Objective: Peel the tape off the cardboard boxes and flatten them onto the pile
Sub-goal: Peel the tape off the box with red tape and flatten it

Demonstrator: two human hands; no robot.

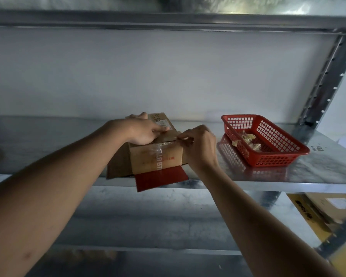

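A small brown cardboard box (pixel 172 158) stands on the metal shelf (pixel 248 176), on top of flattened cardboard (pixel 118 166) with a red flap (pixel 160 179) hanging over the shelf's front edge. Clear printed tape (pixel 159 154) runs down the box's front face. My left hand (pixel 144 130) lies on the box top and holds it down, fingers over the white label. My right hand (pixel 198 144) is at the box's upper right edge, thumb and fingers pinching the end of the tape there.
A red plastic basket (pixel 284 142) with several crumpled tape scraps stands on the shelf to the right. An upright steel post (pixel 324 80) rises at the back right. More boxes (pixel 328 208) lie on the lower shelf at right.
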